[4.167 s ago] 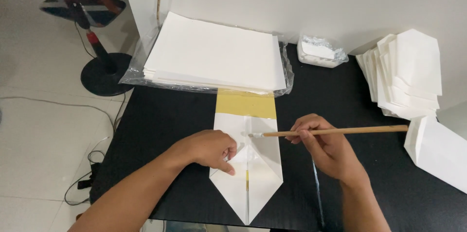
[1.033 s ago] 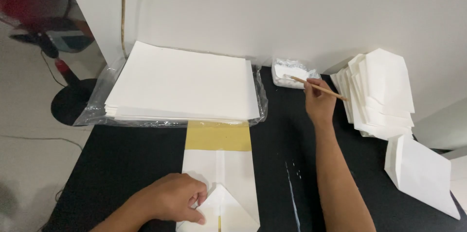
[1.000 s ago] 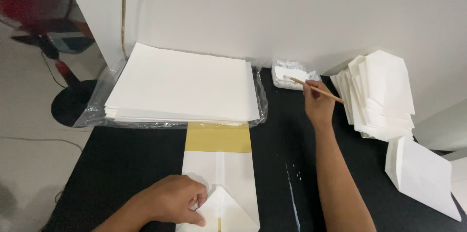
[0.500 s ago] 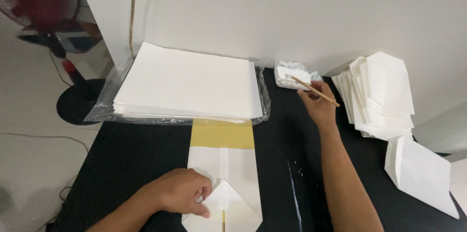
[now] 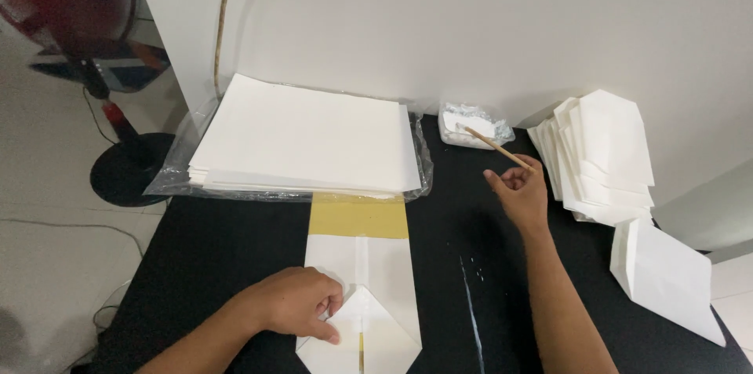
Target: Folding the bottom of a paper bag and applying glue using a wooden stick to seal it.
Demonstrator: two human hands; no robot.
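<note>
From the head camera I see my right hand (image 5: pixel 518 195) pinching a thin wooden stick (image 5: pixel 497 148) between thumb and fingers. Half a second ago the stick tip sat down in the small tub of white paste (image 5: pixel 474 124) at the back of the black table (image 5: pixel 227 256). Now the hand is pulled a little toward me and the stick slants up, with its far tip just over the tub's near edge. I think the dip is done and the stick is coming back with paste on it.

My left hand (image 5: pixel 296 303) has not moved. It lies flat with fingers pressed down on the folded white paper bag (image 5: pixel 361 280), right beside the pointed flap. The bag lies in the middle of the table, its yellow strip (image 5: pixel 358 217) touching the big stack of white sheets (image 5: pixel 306 138). A pile of finished bags (image 5: pixel 600 154) sits to the right, and one more bag (image 5: pixel 667 280) lies near the corner. A thin white paste smear (image 5: pixel 471 295) marks the table beside the bag.
</note>
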